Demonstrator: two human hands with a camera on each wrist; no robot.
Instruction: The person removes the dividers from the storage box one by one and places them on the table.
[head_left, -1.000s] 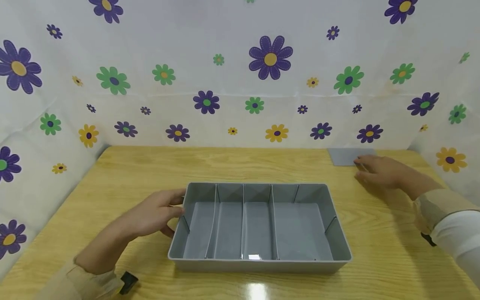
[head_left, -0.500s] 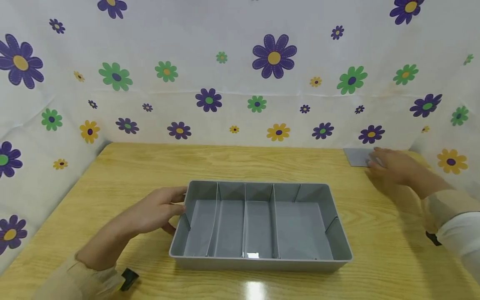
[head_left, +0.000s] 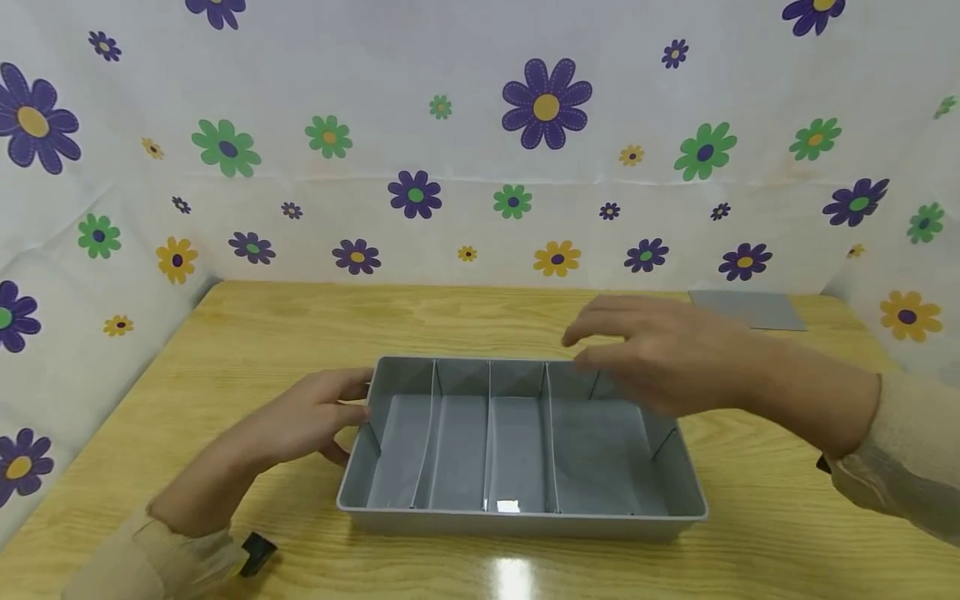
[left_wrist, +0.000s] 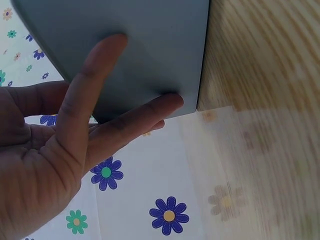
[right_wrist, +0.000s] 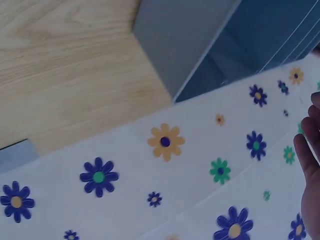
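A grey plastic organizer box (head_left: 525,526) sits on the wooden table, its thin dividers (head_left: 551,450) making several compartments. My left hand (head_left: 303,421) rests against the box's left end. In the left wrist view its thumb and fingers lie fairly straight on the outer wall (left_wrist: 155,55). My right hand (head_left: 667,350) hovers over the back right part of the box, fingers extended and holding nothing, hiding part of that corner. Behind it, a flat grey panel (head_left: 765,312) lies at the back right of the table; the right forearm stands in front of it.
A white cloth with flowers (head_left: 457,142) hangs behind the table (head_left: 300,317) and along both sides. A small black object (head_left: 257,554) is by the left cuff. In the right wrist view a corner of the grey panel (right_wrist: 17,156) shows at the left.
My right hand first slid the grey panel to the right along the back of the table. It then let go and came left over the box. The left hand has stayed put.
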